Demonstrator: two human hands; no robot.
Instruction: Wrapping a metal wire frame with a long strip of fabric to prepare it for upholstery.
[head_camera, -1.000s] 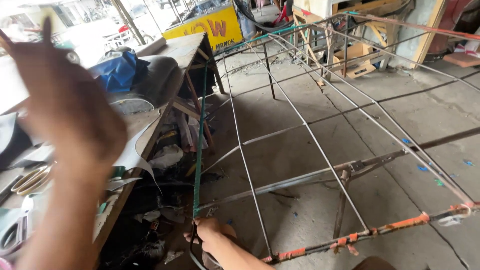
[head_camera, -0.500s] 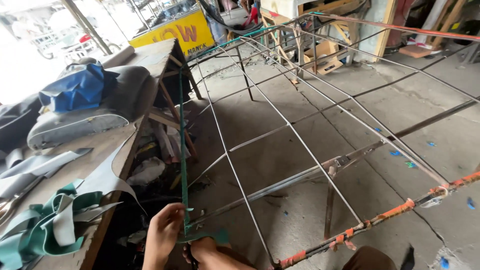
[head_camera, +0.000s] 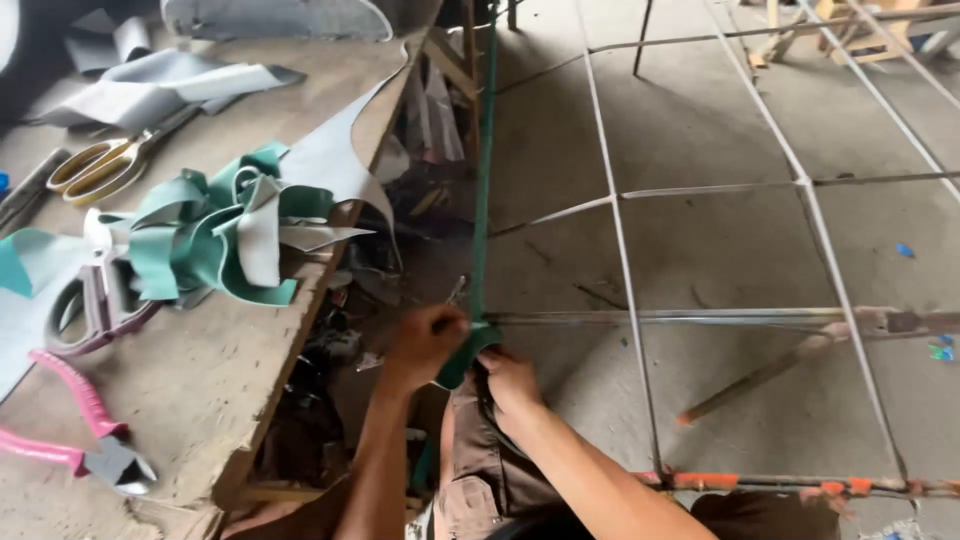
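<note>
A: Both hands have come up onto the frame since a second ago, when the left was raised toward the camera; view has also dropped closer to the bench.

B: Where's the strip?

A: Green strip (head_camera: 484, 200) runs along the near upright bar of the metal frame (head_camera: 620, 250), long axis straight away from the person. Its loose end curls down at the corner, right between the hands.

B: Grip?

A: Left hand (head_camera: 425, 342) is closed on the strip end from the bench side. Right hand (head_camera: 508, 385) sits just below and to the right, fingers curled at the same end; can't tell if it's pinching the strip or the bar.

B: Which is nearer the wrapped part?

A: Left, slightly. Wrapped run lies ahead of both hands, up the bar.

B: Bench?

A: Workbench (head_camera: 200, 380) to the left: heap of green and grey offcuts (head_camera: 215, 235), yellow-handled scissors (head_camera: 105, 165), pink-handled cutters (head_camera: 85, 435). All well apart from the hands.
</note>
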